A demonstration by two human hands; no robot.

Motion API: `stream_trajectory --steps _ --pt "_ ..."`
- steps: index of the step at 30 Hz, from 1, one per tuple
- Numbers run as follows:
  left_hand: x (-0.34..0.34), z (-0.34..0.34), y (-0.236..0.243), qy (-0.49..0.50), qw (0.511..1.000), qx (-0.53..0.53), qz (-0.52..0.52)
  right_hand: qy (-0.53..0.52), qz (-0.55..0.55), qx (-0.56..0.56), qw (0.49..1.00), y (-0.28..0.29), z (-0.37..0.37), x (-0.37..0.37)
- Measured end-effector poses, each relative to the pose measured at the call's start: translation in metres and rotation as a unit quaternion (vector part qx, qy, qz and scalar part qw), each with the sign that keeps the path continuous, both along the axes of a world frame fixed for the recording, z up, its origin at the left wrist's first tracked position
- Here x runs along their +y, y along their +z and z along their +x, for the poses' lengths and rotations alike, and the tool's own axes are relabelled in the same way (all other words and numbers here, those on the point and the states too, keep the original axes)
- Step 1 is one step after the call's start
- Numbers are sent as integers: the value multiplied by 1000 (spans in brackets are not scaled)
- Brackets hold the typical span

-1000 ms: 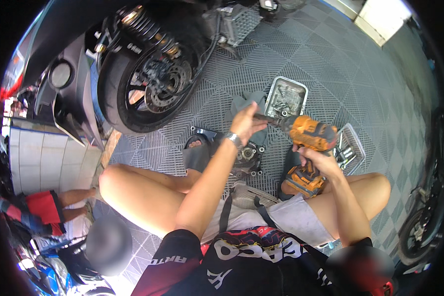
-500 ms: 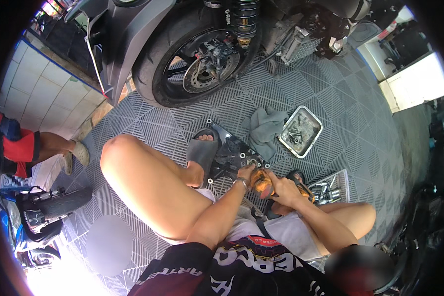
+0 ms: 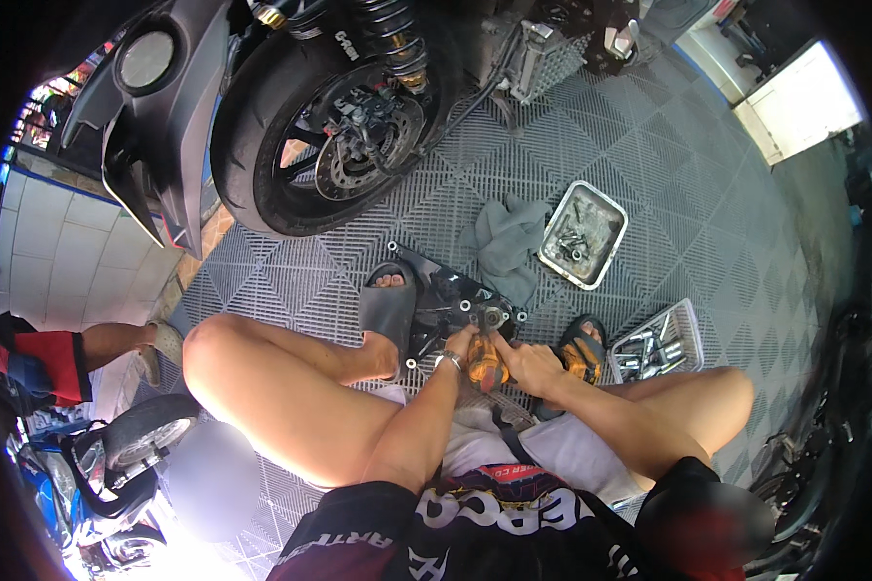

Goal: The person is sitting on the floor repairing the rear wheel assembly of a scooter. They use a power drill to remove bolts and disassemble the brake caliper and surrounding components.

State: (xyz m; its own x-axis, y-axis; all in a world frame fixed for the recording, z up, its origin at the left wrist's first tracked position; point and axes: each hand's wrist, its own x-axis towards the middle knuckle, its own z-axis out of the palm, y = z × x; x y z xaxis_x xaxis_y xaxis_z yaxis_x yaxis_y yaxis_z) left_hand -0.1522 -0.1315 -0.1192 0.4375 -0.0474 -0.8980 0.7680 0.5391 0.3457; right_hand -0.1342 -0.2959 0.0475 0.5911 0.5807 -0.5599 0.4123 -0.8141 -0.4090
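Observation:
A black metal motorcycle bracket (image 3: 434, 283) with silver bushings at its corners lies on the floor between my feet. My right hand (image 3: 533, 368) grips an orange and black cordless impact driver (image 3: 487, 364), its orange body pointing at the bracket's near right end. Its index finger stretches forward along the tool. Close beside the tool's front, my left hand (image 3: 458, 344) is closed at the bracket's near edge; its fingertips are partly hidden. A round metal fitting (image 3: 494, 318) shows on the bracket just beyond both hands.
A grey cloth (image 3: 506, 247) lies beyond the bracket, beside a white-rimmed tray (image 3: 585, 235) of small hardware. A basket of sockets (image 3: 657, 344) stands by my right knee. A motorcycle wheel (image 3: 329, 136) rises ahead. At left stands another person (image 3: 63, 363).
The view has shifted, so the motorcycle sits further left. Both hands and the driver have drawn slightly nearer to me, and the round fitting on the bracket shows more plainly.

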Motion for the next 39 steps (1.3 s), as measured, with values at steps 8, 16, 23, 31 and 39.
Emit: stream_trajectory --steps 8,16,23,31,39 --pt "5 3 -7 19 993 -38 -112 -15 39 -13 999 3 7 -1" --pt "-3 51 93 103 995 -5 1 -148 123 11 981 -4 40 6" --pt "-3 56 166 -118 946 -154 261 -204 118 21 972 -15 44 24" --pt "2 75 153 -195 891 -195 360 -251 127 70 957 -9 53 28" --pt "2 96 157 -223 901 -147 343 -241 139 75 957 -25 65 26"
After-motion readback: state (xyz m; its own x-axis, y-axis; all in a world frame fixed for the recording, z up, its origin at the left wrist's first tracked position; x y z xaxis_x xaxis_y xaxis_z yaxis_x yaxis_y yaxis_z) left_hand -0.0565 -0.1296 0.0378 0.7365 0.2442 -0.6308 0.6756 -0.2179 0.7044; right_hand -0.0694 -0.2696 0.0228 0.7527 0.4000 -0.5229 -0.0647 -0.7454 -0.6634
